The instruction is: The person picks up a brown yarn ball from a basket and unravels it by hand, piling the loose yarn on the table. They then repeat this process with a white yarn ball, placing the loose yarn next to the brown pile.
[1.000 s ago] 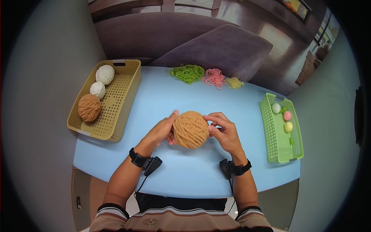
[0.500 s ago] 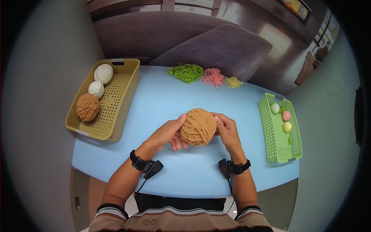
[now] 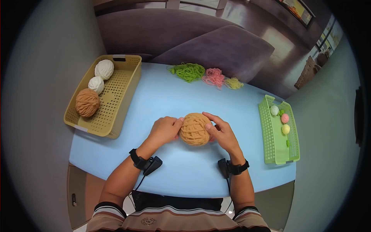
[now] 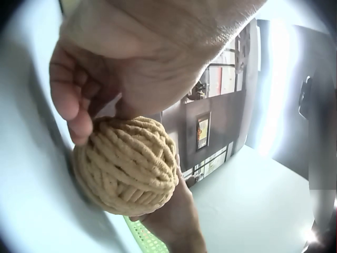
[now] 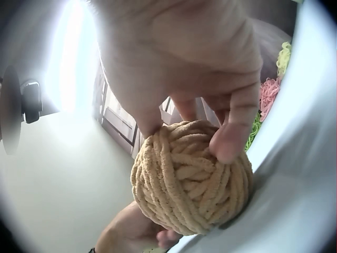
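Observation:
A tan ball of chunky yarn [image 3: 195,130] is held between both hands over the middle of the blue table [image 3: 170,96]. My right hand [image 3: 223,133] grips its right side, thumb on the upper face and fingers spread around the far side. On the opposite side, my left hand [image 3: 166,129] has its fingers curled in, with the fingertips pinching at the yarn surface. In the left wrist view the ball [image 4: 129,166] sits just below those curled fingers [image 4: 79,124]. From the right wrist, the thick wound strands of the ball [image 5: 192,179] show beneath the right fingertips.
A tan basket [image 3: 127,91] at left holds two white yarn balls [image 3: 104,69] and a brown one [image 3: 87,103]. The green basket [image 3: 270,135] at right contains several small pompom-like balls. Loose green [image 3: 188,72], pink [image 3: 213,78] and pale yellow yarn [image 3: 234,83] lie along the back edge.
The ball moved right and then slightly back left, turning in the hands. My left fingers went from spread against it to curled at its side; the right hand shifted its grip.

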The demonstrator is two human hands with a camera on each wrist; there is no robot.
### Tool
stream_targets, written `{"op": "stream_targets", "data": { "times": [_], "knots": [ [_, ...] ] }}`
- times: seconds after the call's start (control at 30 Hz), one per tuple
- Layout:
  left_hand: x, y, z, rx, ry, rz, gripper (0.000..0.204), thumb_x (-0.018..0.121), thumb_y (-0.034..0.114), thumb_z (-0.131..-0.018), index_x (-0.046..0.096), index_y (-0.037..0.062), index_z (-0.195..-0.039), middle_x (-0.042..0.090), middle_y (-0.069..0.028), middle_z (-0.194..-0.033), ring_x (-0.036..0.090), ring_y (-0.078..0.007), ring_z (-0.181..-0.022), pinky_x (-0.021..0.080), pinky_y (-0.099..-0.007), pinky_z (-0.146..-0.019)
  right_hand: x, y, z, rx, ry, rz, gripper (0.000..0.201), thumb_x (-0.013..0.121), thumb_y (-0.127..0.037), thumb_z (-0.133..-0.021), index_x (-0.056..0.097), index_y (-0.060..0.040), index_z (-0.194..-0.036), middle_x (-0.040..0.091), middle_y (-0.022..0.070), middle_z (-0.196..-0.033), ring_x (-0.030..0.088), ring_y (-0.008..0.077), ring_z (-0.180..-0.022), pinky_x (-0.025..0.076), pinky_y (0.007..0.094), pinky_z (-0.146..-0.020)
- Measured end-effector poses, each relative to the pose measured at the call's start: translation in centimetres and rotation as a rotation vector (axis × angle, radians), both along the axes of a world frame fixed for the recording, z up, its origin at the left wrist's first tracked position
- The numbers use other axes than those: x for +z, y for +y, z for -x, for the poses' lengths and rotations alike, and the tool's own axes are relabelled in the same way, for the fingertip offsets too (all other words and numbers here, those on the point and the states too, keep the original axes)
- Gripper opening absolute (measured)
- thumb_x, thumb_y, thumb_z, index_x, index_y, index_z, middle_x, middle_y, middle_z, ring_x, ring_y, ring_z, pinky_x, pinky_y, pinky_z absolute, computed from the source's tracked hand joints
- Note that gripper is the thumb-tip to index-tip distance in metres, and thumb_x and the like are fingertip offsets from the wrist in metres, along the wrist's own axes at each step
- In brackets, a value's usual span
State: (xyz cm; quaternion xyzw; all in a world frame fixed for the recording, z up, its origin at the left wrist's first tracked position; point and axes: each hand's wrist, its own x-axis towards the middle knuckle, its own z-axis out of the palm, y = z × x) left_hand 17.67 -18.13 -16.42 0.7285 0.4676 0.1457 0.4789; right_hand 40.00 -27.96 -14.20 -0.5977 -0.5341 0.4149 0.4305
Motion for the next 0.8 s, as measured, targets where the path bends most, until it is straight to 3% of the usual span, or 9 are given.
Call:
{"op": "stream_targets", "data": {
  "times": [0.1, 0.2, 0.27, 0.3, 0.37, 0.4, 0.5, 0.53, 0.8],
  "knots": [
    [-0.1, -0.2, 0.1, 0.058, -0.303, -0.350, 0.025, 0.065, 0.022, -0.096, 0.073, 0.0049, -0.112, 0.072, -0.0078, -0.090, 0.069, -0.0161, -0.087, 0.056, -0.0307, -0.075, -0.2, 0.2, 0.2, -0.049, 0.024, 0.061, 0.054, 0.067, -0.038, -0.096, 0.060, -0.0060, -0.139, 0.065, 0.0083, -0.117, 0.057, 0.0077, -0.068, 0.053, 0.0248, -0.057],
    [2.3, -0.8, 0.3, -0.140, -0.591, -0.175, 0.033, 0.071, 0.013, -0.090, 0.070, 0.0050, -0.122, 0.070, -0.0098, -0.113, 0.065, -0.0180, -0.108, 0.055, -0.0345, -0.091, -0.7, 0.4, 0.1, -0.088, 0.072, 0.063, 0.051, 0.066, -0.039, -0.097, 0.061, -0.0071, -0.138, 0.065, 0.0089, -0.116, 0.060, 0.0088, -0.072, 0.054, 0.0254, -0.058],
    [2.2, -0.7, 0.4, -0.174, -0.518, -0.263, 0.038, 0.071, 0.014, -0.090, 0.068, 0.0068, -0.127, 0.068, -0.0096, -0.116, 0.064, -0.0197, -0.111, 0.055, -0.0336, -0.093, -0.6, 0.6, -0.3, -0.112, 0.103, 0.081, 0.048, 0.066, -0.038, -0.098, 0.064, -0.0086, -0.135, 0.065, 0.0097, -0.118, 0.063, 0.0110, -0.079, 0.055, 0.0263, -0.062],
    [2.1, -0.6, 0.5, -0.190, -0.482, -0.307, 0.040, 0.072, 0.015, -0.090, 0.067, 0.0077, -0.129, 0.068, -0.0094, -0.117, 0.064, -0.0205, -0.112, 0.054, -0.0332, -0.095, -0.9, 0.7, -0.8, -0.111, -0.013, -0.028, 0.046, 0.066, -0.037, -0.098, 0.065, -0.0090, -0.134, 0.064, 0.0107, -0.120, 0.063, 0.0130, -0.085, 0.056, 0.0272, -0.066],
    [0.5, 0.4, 0.4, -0.127, -0.486, -0.253, 0.042, 0.071, 0.019, -0.092, 0.065, 0.0089, -0.132, 0.068, -0.0086, -0.115, 0.065, -0.0198, -0.109, 0.057, -0.0327, -0.088, -0.8, 1.3, -1.6, -0.098, -0.249, -0.245, 0.042, 0.067, -0.035, -0.097, 0.067, -0.0099, -0.132, 0.063, 0.0126, -0.125, 0.064, 0.0169, -0.097, 0.057, 0.0289, -0.074],
    [-0.3, 0.8, 0.4, -0.092, -0.488, -0.225, 0.043, 0.071, 0.020, -0.093, 0.065, 0.0095, -0.134, 0.068, -0.0082, -0.114, 0.066, -0.0195, -0.107, 0.058, -0.0324, -0.085, 0.0, 1.4, -1.6, -0.066, -0.286, -0.290, 0.040, 0.070, -0.031, -0.095, 0.069, -0.0100, -0.129, 0.058, 0.0152, -0.134, 0.061, 0.0228, -0.115, 0.056, 0.0322, -0.086],
    [0.7, 1.1, 0.7, -0.005, -0.406, 0.002, 0.045, 0.070, 0.027, -0.095, 0.062, 0.0082, -0.136, 0.068, -0.0094, -0.117, 0.069, -0.0171, -0.099, 0.060, -0.0309, -0.076, 2.0, 2.4, -1.2, 0.146, -0.189, -0.354, 0.041, 0.073, -0.028, -0.093, 0.068, -0.0094, -0.129, 0.055, 0.0161, -0.140, 0.060, 0.0248, -0.120, 0.056, 0.0328, -0.089],
    [0.3, 1.4, 0.7, 0.000, -0.394, -0.025, 0.048, 0.068, 0.032, -0.096, 0.061, 0.0083, -0.137, 0.068, -0.0093, -0.117, 0.070, -0.0151, -0.091, 0.060, -0.0298, -0.072, 2.8, 2.7, -0.7, 0.208, -0.179, -0.312, 0.041, 0.073, -0.026, -0.092, 0.068, -0.0097, -0.130, 0.056, 0.0149, -0.141, 0.060, 0.0253, -0.123, 0.056, 0.0349, -0.092],
    [-0.9, 2.0, 0.9, 0.049, -0.501, 0.008, 0.052, 0.069, 0.032, -0.096, 0.058, 0.0101, -0.142, 0.067, -0.0077, -0.108, 0.069, -0.0133, -0.086, 0.058, -0.0261, -0.071, 0.8, 6.7, -1.1, 0.229, -0.236, -0.294, 0.038, 0.070, -0.026, -0.095, 0.069, -0.0109, -0.130, 0.066, 0.0096, -0.128, 0.062, 0.0216, -0.116, 0.055, 0.0348, -0.090]
  ]
}}
